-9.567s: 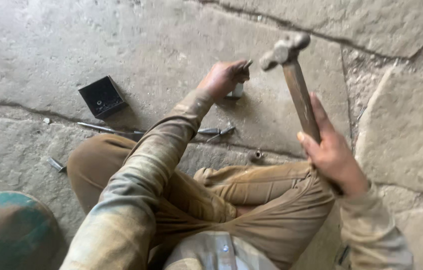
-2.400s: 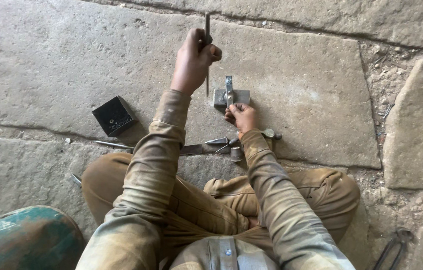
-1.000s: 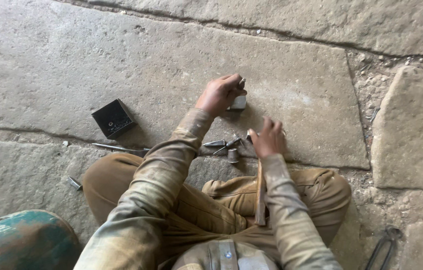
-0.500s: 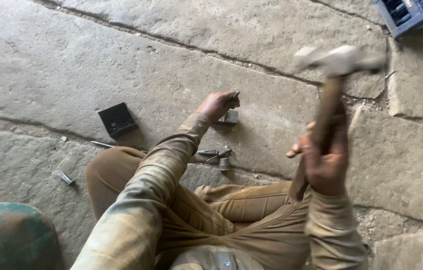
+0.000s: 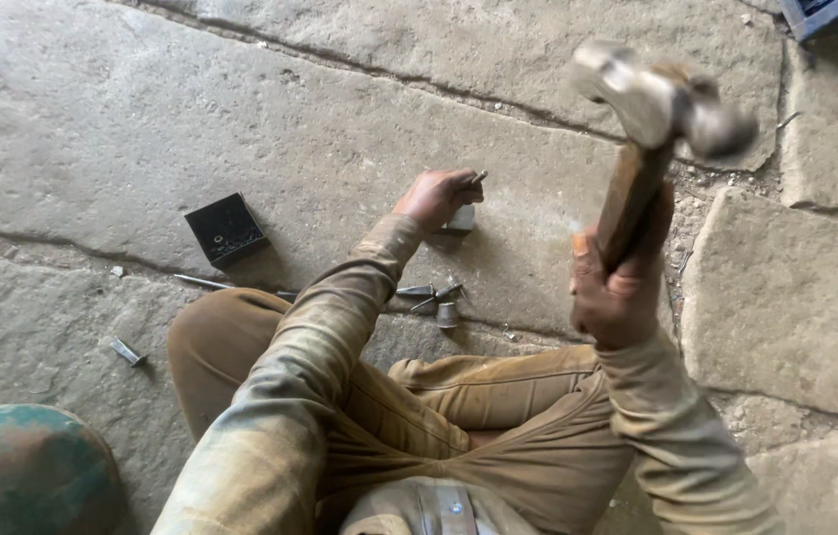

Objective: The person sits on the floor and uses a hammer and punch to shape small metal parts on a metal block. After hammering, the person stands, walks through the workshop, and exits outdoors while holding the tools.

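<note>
Gripping a wooden-handled steel hammer (image 5: 652,139), blurred, head raised above and to the right of the work; right hand (image 5: 619,287) wrapped tight round the handle, fingers closed on the wood. Pinching a thin dark metal punch (image 5: 476,179) between curled fingers of the left hand (image 5: 436,197), punch tilted, long axis running up and right from the fist, tip down on a small grey metal block (image 5: 460,218) on the grey stone floor (image 5: 320,119). Left hand touching the work, hammer well apart from it. Lying near: black square metal box (image 5: 226,229), thin steel rod (image 5: 216,284), small loose metal pieces (image 5: 436,301); blue crate corner (image 5: 825,12), no labels legible.
</note>
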